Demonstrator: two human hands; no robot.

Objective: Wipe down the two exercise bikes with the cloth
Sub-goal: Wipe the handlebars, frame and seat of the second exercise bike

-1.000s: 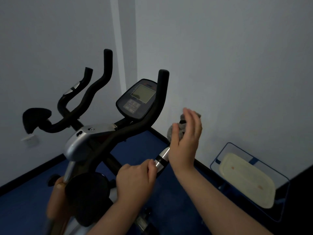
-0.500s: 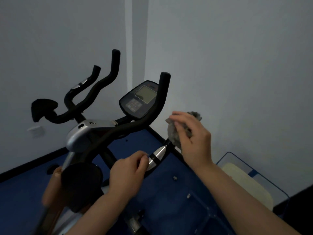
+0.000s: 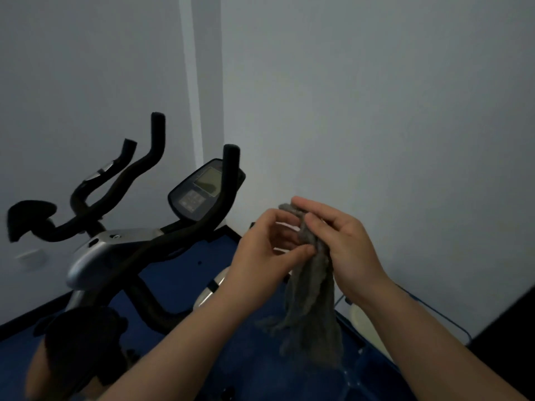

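A grey cloth [image 3: 311, 302] hangs down in front of me, to the right of the near exercise bike. My right hand [image 3: 338, 241] grips its bunched top. My left hand [image 3: 266, 250] pinches the cloth's upper edge beside it. The near bike has a silver housing [image 3: 95, 256], black handlebars [image 3: 225, 183] and a console [image 3: 199, 195] with a small screen. Behind it to the left, the black handlebars of the second bike [image 3: 115, 180] rise against the wall. Neither hand touches a bike.
White walls meet in a corner right behind the bikes. The floor [image 3: 179, 270] is blue. A cream tray in a blue wire frame [image 3: 364, 322] stands on the floor at the right, mostly hidden by my right arm. A dark saddle [image 3: 84, 337] sits at lower left.
My left hand left the bike's silver-banded handle and rose to the cloth. The cloth, bunched in my right hand before, now hangs unfurled between both hands. The view shifted right.
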